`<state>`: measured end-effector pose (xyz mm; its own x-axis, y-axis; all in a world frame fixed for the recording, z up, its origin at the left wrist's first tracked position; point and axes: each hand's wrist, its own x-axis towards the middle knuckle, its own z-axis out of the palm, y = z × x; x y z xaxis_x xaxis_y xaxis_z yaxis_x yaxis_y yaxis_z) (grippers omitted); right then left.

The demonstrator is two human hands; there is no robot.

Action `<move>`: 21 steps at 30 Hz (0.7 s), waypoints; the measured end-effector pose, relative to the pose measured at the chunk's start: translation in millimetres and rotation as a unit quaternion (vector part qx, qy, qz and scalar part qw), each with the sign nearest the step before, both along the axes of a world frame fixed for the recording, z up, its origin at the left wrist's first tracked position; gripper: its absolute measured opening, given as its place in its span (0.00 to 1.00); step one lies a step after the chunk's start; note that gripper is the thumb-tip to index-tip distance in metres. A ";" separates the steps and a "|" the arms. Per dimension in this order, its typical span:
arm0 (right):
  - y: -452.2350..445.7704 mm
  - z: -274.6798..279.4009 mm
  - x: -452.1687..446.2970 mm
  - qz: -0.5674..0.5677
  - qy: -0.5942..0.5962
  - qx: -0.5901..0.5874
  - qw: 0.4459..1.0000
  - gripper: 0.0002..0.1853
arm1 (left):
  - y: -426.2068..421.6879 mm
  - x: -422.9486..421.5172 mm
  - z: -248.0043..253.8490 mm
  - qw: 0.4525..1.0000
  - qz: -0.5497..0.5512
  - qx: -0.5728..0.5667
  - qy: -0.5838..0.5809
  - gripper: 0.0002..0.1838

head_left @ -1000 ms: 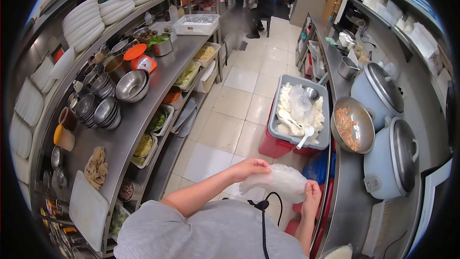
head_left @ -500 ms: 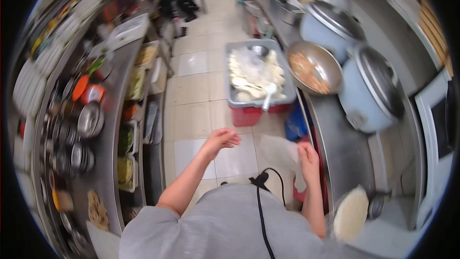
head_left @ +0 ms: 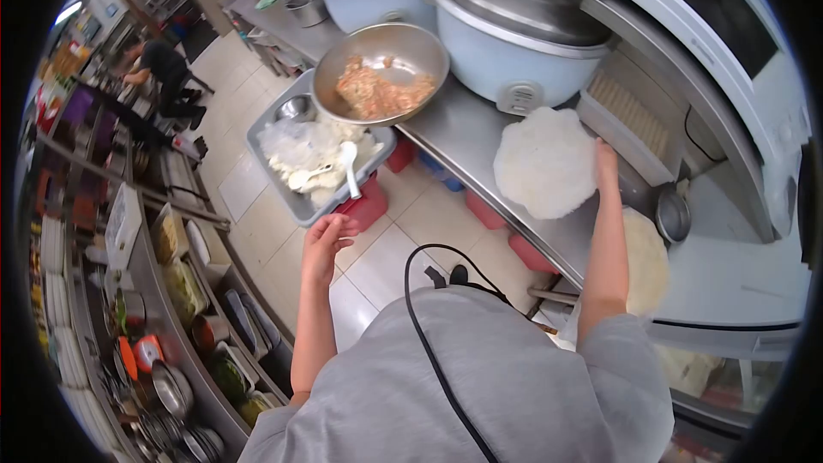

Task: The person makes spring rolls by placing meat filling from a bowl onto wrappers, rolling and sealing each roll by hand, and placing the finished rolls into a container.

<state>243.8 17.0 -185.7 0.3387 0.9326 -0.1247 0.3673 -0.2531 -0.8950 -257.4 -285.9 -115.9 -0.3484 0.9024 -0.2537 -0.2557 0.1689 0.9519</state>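
A thin, round white sheet (head_left: 546, 163) lies over the steel counter at the right, below a large light-blue cooker (head_left: 523, 69). My right hand (head_left: 605, 163) has its fingers on the sheet's right edge, pinching it. My left hand (head_left: 329, 238) is raised over the floor, fingers apart and holding nothing, just below the grey tub (head_left: 302, 221). White food, a clear bag, a metal bowl and white spoons are in the tub. A steel pan (head_left: 416, 47) with an orange-pink chopped mixture (head_left: 377, 90) sits on the counter edge beside the tub.
A pale round stack (head_left: 645, 264) lies beside my right forearm, near a small metal bowl (head_left: 673, 216). Behind is a white tray of rolls (head_left: 630, 124). Shelves with food containers (head_left: 184, 287) run along the left. A person (head_left: 160, 73) sits at the far left.
My view has turned right. The sheet, hanging from my right hand before, is now spread over the counter. My left hand, on the sheet at first, has let go.
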 end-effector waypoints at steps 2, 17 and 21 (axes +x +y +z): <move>-14.4 -18.2 9.6 -0.038 -0.197 0.038 0.979 0.20 | 21.9 10.5 -4.5 1.000 -0.012 -0.022 0.007 0.11; -64.1 -25.6 -55.5 0.241 -0.284 0.064 0.926 0.19 | 89.9 46.4 2.3 0.996 -0.049 -0.042 0.066 0.13; -48.4 0.7 -86.8 0.274 -0.216 0.129 0.928 0.18 | 96.0 49.5 1.2 0.998 -0.046 -0.013 0.028 0.12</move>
<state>157.0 -31.5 -185.0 -0.2291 0.9595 0.1638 0.7168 0.2802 -0.6386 -207.8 -190.0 -114.7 -0.2785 0.9245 -0.2602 -0.1839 0.2146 0.9592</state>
